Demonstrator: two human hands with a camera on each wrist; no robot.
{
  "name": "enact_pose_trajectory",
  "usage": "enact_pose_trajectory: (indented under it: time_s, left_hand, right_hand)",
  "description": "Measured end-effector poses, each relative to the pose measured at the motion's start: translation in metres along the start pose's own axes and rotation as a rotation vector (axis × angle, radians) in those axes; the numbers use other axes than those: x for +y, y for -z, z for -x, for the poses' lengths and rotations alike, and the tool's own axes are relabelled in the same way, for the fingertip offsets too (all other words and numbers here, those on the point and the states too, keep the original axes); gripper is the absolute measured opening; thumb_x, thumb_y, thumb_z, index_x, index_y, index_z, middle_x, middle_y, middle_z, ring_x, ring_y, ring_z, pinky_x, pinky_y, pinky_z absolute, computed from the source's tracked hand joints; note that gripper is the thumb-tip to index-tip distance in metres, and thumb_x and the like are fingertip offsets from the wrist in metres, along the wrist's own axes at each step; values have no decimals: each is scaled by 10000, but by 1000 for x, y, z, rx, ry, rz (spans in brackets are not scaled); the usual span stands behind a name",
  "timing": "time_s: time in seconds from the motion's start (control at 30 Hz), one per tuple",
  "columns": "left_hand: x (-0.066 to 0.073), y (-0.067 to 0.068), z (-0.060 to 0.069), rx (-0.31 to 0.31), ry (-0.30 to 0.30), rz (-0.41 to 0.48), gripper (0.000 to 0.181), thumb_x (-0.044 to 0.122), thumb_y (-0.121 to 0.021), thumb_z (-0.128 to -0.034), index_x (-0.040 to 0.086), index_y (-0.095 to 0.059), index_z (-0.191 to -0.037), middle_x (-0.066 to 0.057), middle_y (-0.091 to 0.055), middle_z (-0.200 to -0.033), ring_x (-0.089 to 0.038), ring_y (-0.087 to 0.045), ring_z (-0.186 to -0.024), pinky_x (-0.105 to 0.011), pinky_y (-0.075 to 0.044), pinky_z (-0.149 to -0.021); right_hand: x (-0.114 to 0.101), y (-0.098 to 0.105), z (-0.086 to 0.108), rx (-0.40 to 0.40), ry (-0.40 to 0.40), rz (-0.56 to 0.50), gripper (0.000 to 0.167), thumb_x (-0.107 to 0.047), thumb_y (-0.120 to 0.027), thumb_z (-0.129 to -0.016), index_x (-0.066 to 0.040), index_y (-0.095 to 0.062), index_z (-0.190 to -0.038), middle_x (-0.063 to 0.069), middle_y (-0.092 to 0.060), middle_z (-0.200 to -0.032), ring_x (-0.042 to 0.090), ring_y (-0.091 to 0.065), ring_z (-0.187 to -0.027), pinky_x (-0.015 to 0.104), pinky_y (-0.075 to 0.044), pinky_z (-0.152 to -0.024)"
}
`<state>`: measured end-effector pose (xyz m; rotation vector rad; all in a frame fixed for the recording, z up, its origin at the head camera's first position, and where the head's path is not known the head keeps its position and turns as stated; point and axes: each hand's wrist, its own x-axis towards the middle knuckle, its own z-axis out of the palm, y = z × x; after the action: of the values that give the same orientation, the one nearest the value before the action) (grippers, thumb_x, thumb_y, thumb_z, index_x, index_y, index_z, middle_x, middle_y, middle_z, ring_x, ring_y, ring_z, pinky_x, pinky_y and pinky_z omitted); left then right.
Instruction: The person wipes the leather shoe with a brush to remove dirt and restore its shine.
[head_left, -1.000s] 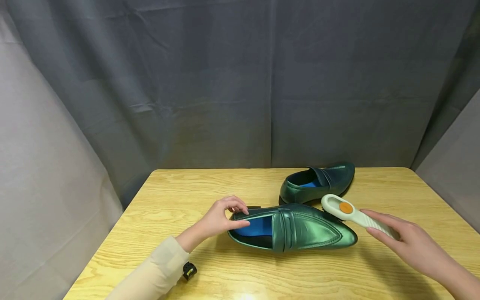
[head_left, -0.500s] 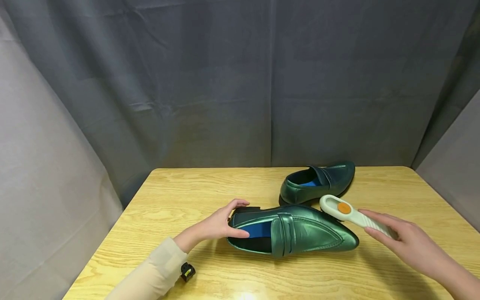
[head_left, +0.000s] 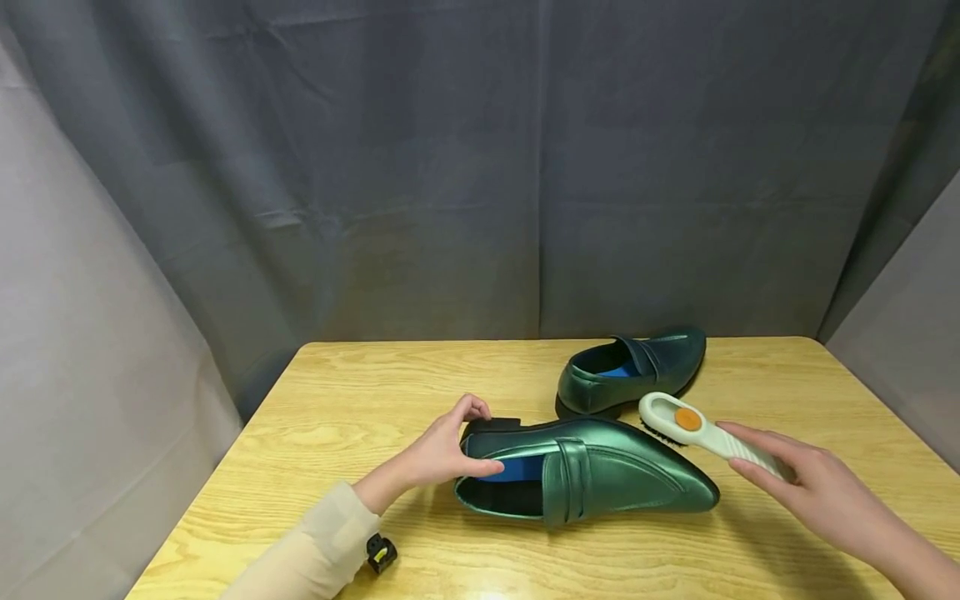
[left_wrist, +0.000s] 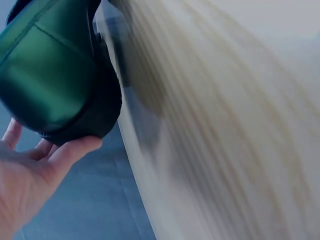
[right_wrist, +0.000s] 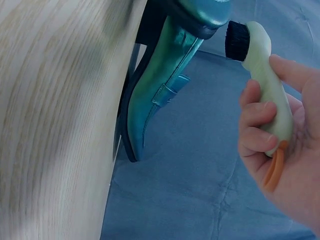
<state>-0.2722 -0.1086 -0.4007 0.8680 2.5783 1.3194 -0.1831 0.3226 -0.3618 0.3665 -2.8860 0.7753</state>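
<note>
In the head view a green metallic loafer (head_left: 630, 471) with a blue insole lies across the middle, tilted toward me, its black heel block (head_left: 495, 425) showing at the far side. My left hand (head_left: 431, 454) grips its heel end, thumb by the opening and fingers at the heel block; the left wrist view shows that hand (left_wrist: 35, 175) against the heel of the loafer (left_wrist: 50, 75). To the right, my right hand (head_left: 817, 483) holds a pale green shoe brush (head_left: 708, 433) with an orange button. The brush's dark bristles (right_wrist: 237, 41) stand apart from the loafer in the right wrist view.
A second green loafer (head_left: 633, 371) stands upright behind the held one, toe pointing right. A small black object (head_left: 381, 552) lies beside my left cuff. The wooden table (head_left: 390, 375) meets a grey curtain (head_left: 420, 208) at the back.
The loafer has rolled toward me in my left hand, so more of its heel block shows. My left fingers have shifted onto the heel block. The brush has hardly moved.
</note>
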Motion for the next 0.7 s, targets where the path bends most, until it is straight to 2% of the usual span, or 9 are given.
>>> enact_pose_trajectory:
  time_s: [0.2,0.27,0.37,0.47,0.7]
  left_hand:
    - [3,-9,-3,56,-37,-20,655,332,-865,-722,188,-419,-1179,25,-492,-1179,-177,-470,-1162,-430,-373,-996]
    - [3,-11,-5,63,-43,-43,663,347,-868,-718,190,-419,-1180,30,-482,-1188,-168,-468,-1132,-413,-385,-975]
    - [2,-13,-8,61,-61,-84,682,367,-873,-705,191,-422,-1186,40,-465,-1194,-154,-460,-1113,-390,-397,-957]
    - [1,-12,-10,32,-86,-106,703,352,-881,-695,192,-420,-1201,47,-450,-1197,-146,-443,-1136,-381,-386,-981]
    - [-6,-9,-12,-60,-116,-76,724,275,-883,-703,185,-397,-1232,50,-434,-1234,-142,-414,-1201,-390,-361,-1022]
  right_hand:
    - [2,-1,1,46,37,-9,417,-272,-674,-932,-133,-613,-1321,138,-629,-1232,-49,-514,-1027,201,-458,-695]
    - [3,-2,1,49,42,-15,417,-265,-676,-931,-132,-613,-1320,136,-628,-1232,-112,-473,-1021,177,-446,-694]
    - [3,-2,1,52,45,-15,421,-262,-678,-929,-131,-612,-1323,135,-628,-1235,-127,-460,-1030,163,-438,-701]
    - [3,-2,1,52,44,-10,422,-265,-677,-929,-133,-610,-1325,136,-631,-1228,-110,-473,-1019,188,-446,-689]
    - [1,-2,0,46,41,-11,419,-272,-673,-932,-139,-610,-1325,126,-632,-1225,-70,-500,-1000,227,-461,-679]
